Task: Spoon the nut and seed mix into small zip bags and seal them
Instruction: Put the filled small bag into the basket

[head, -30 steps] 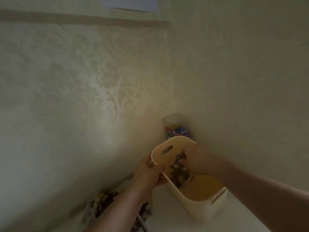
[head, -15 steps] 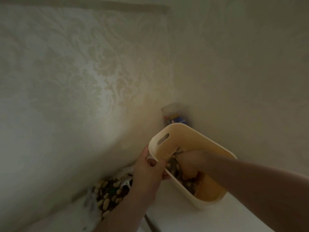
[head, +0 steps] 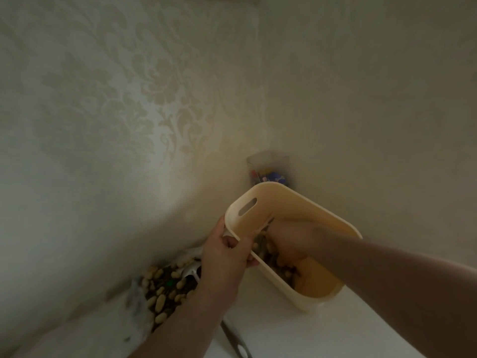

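- Cream plastic bin [head: 273, 202]: rounded-rectangular, smooth matte walls, oval handle slot in the near-left end wall. It is tipped up on the white tabletop [head: 296, 332], left end raised.
- Left hand [head: 224, 257]: grips the bin's raised left rim, thumb outside, fingers curled over the edge to the inside.
- Right hand [head: 291, 241]: reaches down inside the bin, fingers curled among bagged nut and seed mix [head: 273, 257]; grip itself is blurred, can't tell exactly what it pinches.
- Visible mix in the bin: pale oval nuts and dark small seeds, touching the right hand, against the left wall.
- Loose nut and seed pile [head: 165, 288]: same pale and dark pieces, lying on crinkled clear plastic left of the bin, just under the left wrist.
- Clear plastic cup [head: 268, 169] with small coloured items stands in the wall corner behind the bin.
- Grey metal handle [head: 236, 342] lies on the tabletop near the bottom edge.
- Damask-embossed cream wallpaper [head: 129, 112] behind.
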`<state>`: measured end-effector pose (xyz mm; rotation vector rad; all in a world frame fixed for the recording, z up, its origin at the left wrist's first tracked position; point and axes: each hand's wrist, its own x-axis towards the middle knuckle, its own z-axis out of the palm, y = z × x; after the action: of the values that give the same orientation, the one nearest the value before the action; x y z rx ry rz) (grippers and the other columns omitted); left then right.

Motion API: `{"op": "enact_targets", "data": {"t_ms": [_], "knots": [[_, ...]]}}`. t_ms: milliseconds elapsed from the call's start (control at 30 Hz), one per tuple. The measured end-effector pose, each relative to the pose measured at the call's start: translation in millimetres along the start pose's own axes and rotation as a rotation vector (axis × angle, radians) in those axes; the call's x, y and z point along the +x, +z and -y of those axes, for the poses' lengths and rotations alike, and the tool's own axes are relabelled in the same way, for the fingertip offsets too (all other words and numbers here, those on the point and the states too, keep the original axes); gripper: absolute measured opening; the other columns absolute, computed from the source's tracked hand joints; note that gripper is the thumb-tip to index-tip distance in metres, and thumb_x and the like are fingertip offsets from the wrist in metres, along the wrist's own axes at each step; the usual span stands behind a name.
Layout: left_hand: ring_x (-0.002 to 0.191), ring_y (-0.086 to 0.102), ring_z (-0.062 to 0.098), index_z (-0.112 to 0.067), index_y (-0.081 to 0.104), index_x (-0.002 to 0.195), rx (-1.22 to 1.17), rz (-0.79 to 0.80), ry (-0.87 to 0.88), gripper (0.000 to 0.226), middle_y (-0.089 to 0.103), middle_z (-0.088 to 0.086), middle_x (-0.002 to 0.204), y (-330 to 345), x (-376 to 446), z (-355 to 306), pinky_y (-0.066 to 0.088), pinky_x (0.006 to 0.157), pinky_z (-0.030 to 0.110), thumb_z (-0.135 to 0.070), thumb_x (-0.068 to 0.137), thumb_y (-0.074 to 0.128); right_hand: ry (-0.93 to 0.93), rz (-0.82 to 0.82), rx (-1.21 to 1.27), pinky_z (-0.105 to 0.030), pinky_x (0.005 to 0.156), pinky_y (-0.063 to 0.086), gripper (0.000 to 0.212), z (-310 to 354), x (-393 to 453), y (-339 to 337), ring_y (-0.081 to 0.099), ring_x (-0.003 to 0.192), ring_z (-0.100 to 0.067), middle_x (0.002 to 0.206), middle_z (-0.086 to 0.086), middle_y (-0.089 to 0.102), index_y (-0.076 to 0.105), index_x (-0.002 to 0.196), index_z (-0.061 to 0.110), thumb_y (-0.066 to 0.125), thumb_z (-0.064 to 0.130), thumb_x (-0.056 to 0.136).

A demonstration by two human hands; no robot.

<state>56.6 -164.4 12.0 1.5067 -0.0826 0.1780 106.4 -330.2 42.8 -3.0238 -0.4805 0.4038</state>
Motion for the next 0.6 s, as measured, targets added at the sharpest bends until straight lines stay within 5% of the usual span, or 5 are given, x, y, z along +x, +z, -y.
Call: {"op": "enact_targets", "data": {"t_ms": [133,433,500,600], "knots": [[0.093,0.071,0.046,-0.051,0.067,0.125,0.012,0.017,0.028,0.065,0.072,0.021,0.094,0.4,-0.3,1.2,0.064,0.076,0.061,0.006,0.093,0.061,-0.06,0.109,-0.026,-0.027,0.067,0.045,0.021,5.5,-1.5,0.4,0.058,0.081,-0.017,0.114,-0.005,0.068,0.068,0.116,0.017,0.073,0.017,0.095],[0.077,0.073,0.026,-0.033,0.07,0.123,-0.06,-0.065,-0.025,0.051,0.07,0.017,0.087,-0.2,8.3,-0.3,0.066,0.069,0.047,0.008,0.094,0.062,-0.05,0.029,0.206,-0.026,0.061,0.059,0.02,11.4,-2.8,-17.0,0.072,0.082,-0.016,0.1,0.0,0.071,0.068,0.122,0.025,0.063,0.03,0.102],[0.077,0.07,0.029,-0.03,0.073,0.119,-0.065,-0.121,-0.058,0.046,0.066,0.017,0.087,-2.3,20.4,5.7,0.066,0.073,0.053,0.007,0.093,0.062,-0.058,-0.02,0.253,-0.028,0.059,0.062,0.017,13.5,-3.7,-20.3,0.074,0.076,-0.016,0.094,-0.001,0.074,0.07,0.115,0.028,0.061,0.035,0.103],[0.068,0.065,0.017,-0.022,0.071,0.125,-0.064,-0.14,-0.128,0.038,0.063,0.014,0.085,-7.8,38.0,11.2,0.066,0.07,0.041,0.001,0.095,0.065,-0.096,-0.111,0.241,-0.035,0.071,0.064,0.016,16.9,-6.5,-20.7,0.074,0.075,-0.018,0.081,0.002,0.075,0.073,0.094,0.032,0.06,0.039,0.101]]}}
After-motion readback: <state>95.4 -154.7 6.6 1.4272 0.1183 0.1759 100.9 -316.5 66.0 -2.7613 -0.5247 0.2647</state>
